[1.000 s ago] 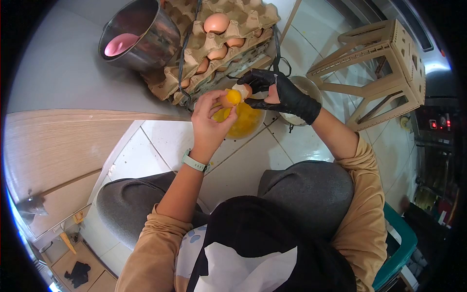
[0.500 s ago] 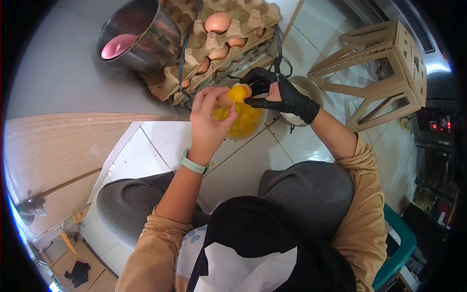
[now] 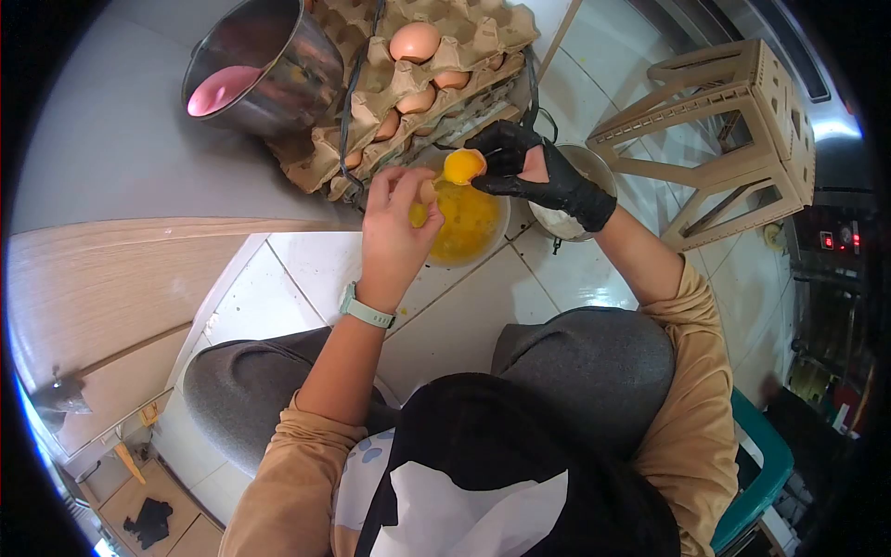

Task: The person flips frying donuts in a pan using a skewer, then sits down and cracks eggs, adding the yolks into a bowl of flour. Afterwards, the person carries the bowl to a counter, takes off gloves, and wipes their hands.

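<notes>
My right hand [image 3: 538, 176], in a torn black glove, grips one half of an eggshell [image 3: 479, 165] with an orange-yellow yolk [image 3: 460, 167] in it. My bare left hand [image 3: 399, 218] pinches the other shell half [image 3: 428, 191], a little lower and to the left. Under both hands is a bowl [image 3: 506, 227] with several yolks and yellow liquid egg [image 3: 464, 223]. Part of the bowl is hidden by my left hand. A second, metal-rimmed container [image 3: 608, 176] with whitish contents stands beneath my right hand and wrist.
Stacked cardboard egg trays [image 3: 455, 46] with several brown eggs [image 3: 415, 42] stand beyond the bowl. A metal pot [image 3: 297, 74] with something pink inside is at the upper left. A beige folding stool [image 3: 696, 130] stands at the right on the tiled floor [image 3: 473, 316].
The two shell halves have moved apart. The yolk now sits in the right-hand half, and my right hand has shifted slightly right. My left hand has moved slightly down.
</notes>
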The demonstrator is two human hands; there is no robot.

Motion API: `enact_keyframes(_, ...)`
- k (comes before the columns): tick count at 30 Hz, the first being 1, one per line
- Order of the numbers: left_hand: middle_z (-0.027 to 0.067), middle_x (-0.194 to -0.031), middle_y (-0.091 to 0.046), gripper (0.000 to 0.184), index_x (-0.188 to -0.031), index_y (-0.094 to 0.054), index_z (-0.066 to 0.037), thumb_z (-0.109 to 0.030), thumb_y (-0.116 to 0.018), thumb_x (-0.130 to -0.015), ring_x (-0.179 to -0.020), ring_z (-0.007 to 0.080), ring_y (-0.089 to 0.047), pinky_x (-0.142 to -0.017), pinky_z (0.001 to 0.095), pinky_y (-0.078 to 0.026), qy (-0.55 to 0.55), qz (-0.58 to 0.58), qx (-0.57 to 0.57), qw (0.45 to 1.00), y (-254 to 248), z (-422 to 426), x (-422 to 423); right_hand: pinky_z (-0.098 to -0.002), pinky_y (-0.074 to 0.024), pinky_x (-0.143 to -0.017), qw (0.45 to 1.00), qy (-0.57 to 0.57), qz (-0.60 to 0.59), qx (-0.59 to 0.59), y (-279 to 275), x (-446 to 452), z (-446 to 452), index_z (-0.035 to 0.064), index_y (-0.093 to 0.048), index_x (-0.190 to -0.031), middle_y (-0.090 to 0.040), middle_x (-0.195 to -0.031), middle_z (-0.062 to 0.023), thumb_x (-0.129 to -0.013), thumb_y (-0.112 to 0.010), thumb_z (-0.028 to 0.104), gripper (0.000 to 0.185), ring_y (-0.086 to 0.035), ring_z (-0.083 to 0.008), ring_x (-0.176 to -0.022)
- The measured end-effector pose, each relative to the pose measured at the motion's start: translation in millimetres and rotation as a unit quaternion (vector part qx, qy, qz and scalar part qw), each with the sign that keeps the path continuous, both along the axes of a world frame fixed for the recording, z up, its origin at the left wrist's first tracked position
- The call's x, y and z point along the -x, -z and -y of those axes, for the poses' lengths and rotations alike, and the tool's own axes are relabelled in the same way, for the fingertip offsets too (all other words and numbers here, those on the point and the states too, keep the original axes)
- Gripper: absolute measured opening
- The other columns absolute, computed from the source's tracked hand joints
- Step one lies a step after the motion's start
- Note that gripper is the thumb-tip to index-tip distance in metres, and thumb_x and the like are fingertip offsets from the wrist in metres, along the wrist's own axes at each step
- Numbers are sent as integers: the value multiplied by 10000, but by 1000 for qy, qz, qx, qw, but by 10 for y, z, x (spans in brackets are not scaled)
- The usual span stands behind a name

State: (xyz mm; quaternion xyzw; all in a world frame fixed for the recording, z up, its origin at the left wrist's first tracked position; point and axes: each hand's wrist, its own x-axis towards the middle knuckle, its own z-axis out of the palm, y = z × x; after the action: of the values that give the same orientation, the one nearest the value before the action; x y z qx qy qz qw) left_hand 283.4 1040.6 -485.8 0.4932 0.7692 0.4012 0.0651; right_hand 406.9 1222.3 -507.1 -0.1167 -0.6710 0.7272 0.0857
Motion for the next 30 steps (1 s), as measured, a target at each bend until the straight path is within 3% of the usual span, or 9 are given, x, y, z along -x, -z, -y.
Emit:
enact_keyframes(5, 138, -1026, -508, 397, -1032, -568, -76, 7, -651, -652, -913, 309, -548, -796, 363, -465, 16, -9, 50, 999, 12, 19, -6, -276, -471, -854, 999, 24, -41, 5, -140, 14, -13, 33, -519, -1091, -600, -1043, -57, -719, -738, 55, 432, -577, -127, -955)
enact_keyframes(14, 131, -1060, -505, 395, -1035, -566, -79, 24, -638, -660, -942, 307, -546, -808, 361, -461, 8, -64, 55, 996, -35, 19, 0, -284, -467, -871, 998, 47, -44, -23, -311, 0, -47, 39, -522, -1101, -597, -1044, -61, -725, -732, 50, 431, -574, -142, -968)
enact_keyframes(20, 100, -1085, -515, 387, -1047, -560, -56, 34, -665, -685, -941, 207, -577, -792, 287, -492, -21, 36, -65, 997, -92, -35, -37, -284, -463, -874, 999, 25, -38, -24, -229, -1, -37, 35, -517, -1117, -596, -1044, -57, -730, -729, 61, 442, -571, -134, -970)
enact_keyframes(23, 104, -1033, -534, 364, -1015, -576, -56, 21, -678, -674, -919, 214, -574, -748, 284, -521, -35, 132, -123, 983, -55, -77, -67, -285, -462, -874, 999, 27, -32, -24, -279, -5, -5, 31, -515, -1119, -598, -1039, -53, -727, -731, 68, 449, -573, -135, -966)
enact_keyframes(27, 97, -1051, -541, 382, -1042, -539, -18, 43, -680, -692, -936, 169, -579, -799, 265, -509, -15, 199, -131, 971, 21, -76, -86, -287, -464, -859, 996, 14, -52, -76, -237, 4, 20, 44, -516, -1136, -606, -1041, -54, -738, -707, 24, 442, -575, -131, -969)
enact_keyframes(30, 100, -1072, -556, 415, -1095, -480, 7, 59, -671, -730, -980, 155, -575, -839, 263, -479, 5, 225, -117, 967, 58, -67, -93, -280, -475, -839, 987, 21, -41, -153, -267, -1, 66, 23, -523, -1102, -606, -1017, -81, -719, -738, 128, 451, -595, -153, -914)
